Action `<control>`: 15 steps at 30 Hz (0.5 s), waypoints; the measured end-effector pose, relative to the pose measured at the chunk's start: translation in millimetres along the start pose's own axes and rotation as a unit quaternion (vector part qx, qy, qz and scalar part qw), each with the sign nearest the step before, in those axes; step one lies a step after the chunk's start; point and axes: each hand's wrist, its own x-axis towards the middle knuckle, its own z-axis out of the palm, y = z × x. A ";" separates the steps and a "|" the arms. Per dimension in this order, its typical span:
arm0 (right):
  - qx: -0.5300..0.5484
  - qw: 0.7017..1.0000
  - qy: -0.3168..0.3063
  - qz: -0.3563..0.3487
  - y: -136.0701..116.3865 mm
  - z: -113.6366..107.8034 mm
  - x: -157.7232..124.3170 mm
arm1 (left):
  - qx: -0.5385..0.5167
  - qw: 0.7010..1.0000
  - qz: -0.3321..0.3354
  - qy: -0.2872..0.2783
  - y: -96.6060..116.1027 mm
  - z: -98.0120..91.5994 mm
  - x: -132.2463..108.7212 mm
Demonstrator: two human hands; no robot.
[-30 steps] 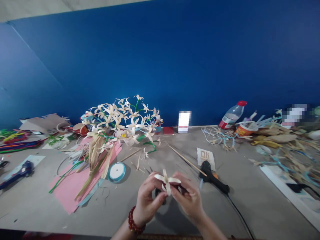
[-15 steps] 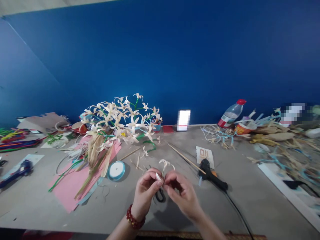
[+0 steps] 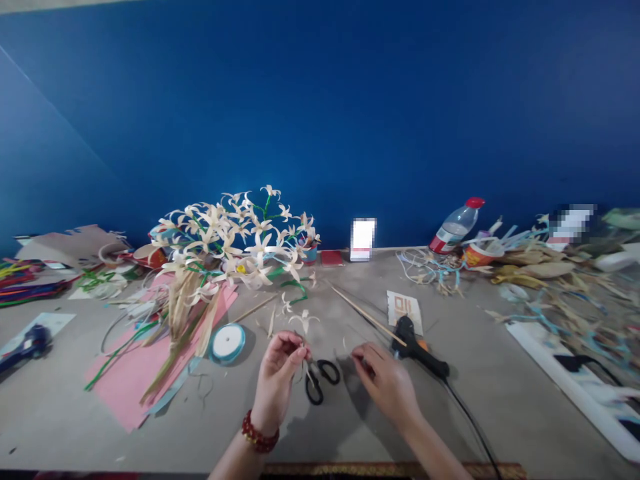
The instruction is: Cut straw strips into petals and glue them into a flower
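My left hand (image 3: 278, 370), wearing a red bead bracelet, is closed in a pinch around the short stem of a small white flower (image 3: 305, 321). The flower's pale curled petals stand above the fingertips. To the right, apart from it, my right hand (image 3: 385, 380) has its fingers pinched together. A thin pale sliver (image 3: 345, 343) shows just beyond those fingertips; whether they hold it I cannot tell. Between the hands lie scissors (image 3: 323, 380) with black handles, their blades partly hidden by my left hand.
Behind stands a bunch of white flowers (image 3: 240, 233) on green stems. Left are a ribbon spool (image 3: 227, 343), pink paper (image 3: 117, 380) and dried husks (image 3: 183, 307). Right are a black glue gun (image 3: 423, 357) with a cord, a wooden stick (image 3: 363, 310), a bottle (image 3: 455, 227) and a power strip (image 3: 575, 393).
My hands were together at the flower and have moved apart, the right one to the right. The flower has shifted left with my left hand, uncovering the scissors. The view has shifted slightly.
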 end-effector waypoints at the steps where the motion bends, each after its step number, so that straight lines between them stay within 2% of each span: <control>1: -0.036 0.999 -0.013 0.001 5.8 2.2 -0.8 | 0.000 1.000 -0.008 -0.002 -1.3 -0.7 0.1; 4: -0.084 0.995 -0.049 -0.001 15.3 6.7 -2.2 | 0.005 0.999 -0.027 -0.018 -4.7 -1.8 -0.7; 7: -0.043 0.998 -0.042 0.016 13.9 4.7 -0.9 | 0.013 0.999 -0.039 -0.030 -5.4 -0.4 -2.9; 11: 0.106 0.993 0.014 0.047 -6.8 -3.3 4.6 | 0.035 0.998 -0.047 -0.038 -4.2 7.3 -6.9; 15: 0.285 0.956 0.027 0.069 -39.9 -4.4 11.2 | 0.062 0.996 -0.031 -0.058 -5.5 15.0 -10.3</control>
